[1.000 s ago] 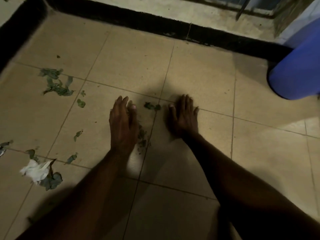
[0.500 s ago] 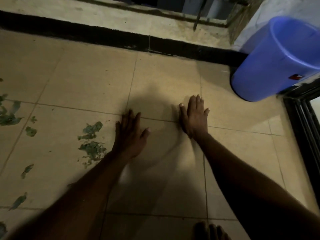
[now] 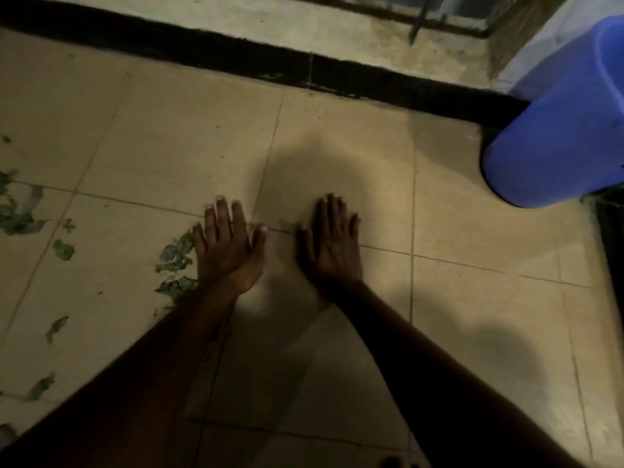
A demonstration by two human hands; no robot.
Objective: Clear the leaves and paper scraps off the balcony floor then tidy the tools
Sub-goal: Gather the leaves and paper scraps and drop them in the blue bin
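My left hand (image 3: 228,251) lies flat on the beige tiled floor (image 3: 189,136) with fingers straight and spread. A small heap of green leaf bits (image 3: 175,265) lies against its left edge. My right hand (image 3: 332,246) rests flat on the floor a short way to the right, fingers straight, nothing under it that I can see. More leaf scraps (image 3: 17,214) are scattered at the far left, with single pieces (image 3: 63,249) between them and the heap.
A blue plastic bucket (image 3: 560,130) stands at the right by the wall corner. A black skirting strip (image 3: 270,65) runs along the far edge of the floor below a concrete ledge. A dark door frame (image 3: 613,238) borders the right side. Toes (image 3: 393,462) show at the bottom.
My left hand has slid forward and straightened beside the leaf heap, thumb spread. The view has shifted left, so the bucket sits further right. My right hand stays flat.
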